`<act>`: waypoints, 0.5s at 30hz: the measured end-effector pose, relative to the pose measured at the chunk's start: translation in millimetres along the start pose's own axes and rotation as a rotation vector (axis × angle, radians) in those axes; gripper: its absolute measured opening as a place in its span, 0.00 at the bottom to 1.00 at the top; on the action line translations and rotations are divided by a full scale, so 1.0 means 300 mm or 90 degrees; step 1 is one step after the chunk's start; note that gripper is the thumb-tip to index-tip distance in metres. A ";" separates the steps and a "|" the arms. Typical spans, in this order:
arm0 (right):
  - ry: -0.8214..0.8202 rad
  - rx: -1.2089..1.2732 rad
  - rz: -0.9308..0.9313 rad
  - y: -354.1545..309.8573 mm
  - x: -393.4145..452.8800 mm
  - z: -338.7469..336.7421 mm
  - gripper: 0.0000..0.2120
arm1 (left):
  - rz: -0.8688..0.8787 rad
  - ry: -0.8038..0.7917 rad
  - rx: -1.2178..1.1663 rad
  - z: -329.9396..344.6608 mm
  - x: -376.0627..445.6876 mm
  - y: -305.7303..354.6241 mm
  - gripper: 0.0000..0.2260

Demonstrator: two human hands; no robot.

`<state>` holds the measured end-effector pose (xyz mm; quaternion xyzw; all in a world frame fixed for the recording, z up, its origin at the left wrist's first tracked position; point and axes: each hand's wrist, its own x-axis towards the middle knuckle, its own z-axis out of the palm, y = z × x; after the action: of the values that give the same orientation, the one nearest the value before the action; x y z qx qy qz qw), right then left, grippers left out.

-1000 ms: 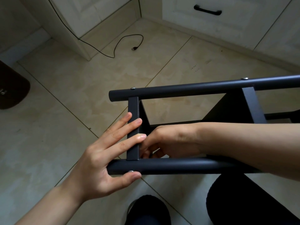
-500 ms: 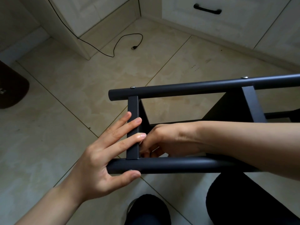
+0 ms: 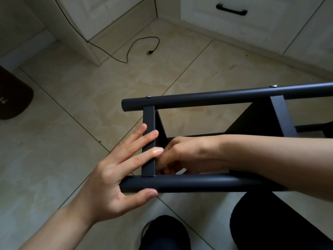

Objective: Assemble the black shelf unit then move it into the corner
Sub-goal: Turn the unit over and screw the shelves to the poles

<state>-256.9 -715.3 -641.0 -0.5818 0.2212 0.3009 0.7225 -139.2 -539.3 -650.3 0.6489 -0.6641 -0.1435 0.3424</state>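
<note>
The black shelf unit (image 3: 207, 100) lies on its side over the tiled floor, two round black tubes running left to right with flat shelf panels between them. My left hand (image 3: 115, 175) presses straight fingers across the end panel (image 3: 148, 123), thumb under the near tube (image 3: 198, 183). My right hand (image 3: 180, 156) reaches inside the frame just behind that panel, fingers curled down near the tube joint; whatever they pinch is hidden.
White cabinets with a black drawer handle (image 3: 231, 9) meet at the corner ahead. A black cable (image 3: 137, 46) trails on the floor. A dark brown mat (image 3: 12, 98) lies at the left edge. My dark-clothed knee (image 3: 270, 222) and shoe (image 3: 164, 233) are below the frame.
</note>
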 end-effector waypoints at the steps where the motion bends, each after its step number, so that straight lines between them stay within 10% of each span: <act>1: 0.008 -0.016 0.003 0.001 0.001 0.001 0.06 | -0.001 0.001 0.001 0.000 -0.001 0.000 0.27; 15: 0.007 0.015 -0.018 0.009 0.009 -0.001 0.09 | 0.003 0.005 -0.002 0.001 -0.004 -0.002 0.26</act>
<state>-256.6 -714.8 -644.8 -0.5778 0.2207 0.2848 0.7323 -139.1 -538.4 -651.2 0.6474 -0.6641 -0.1407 0.3465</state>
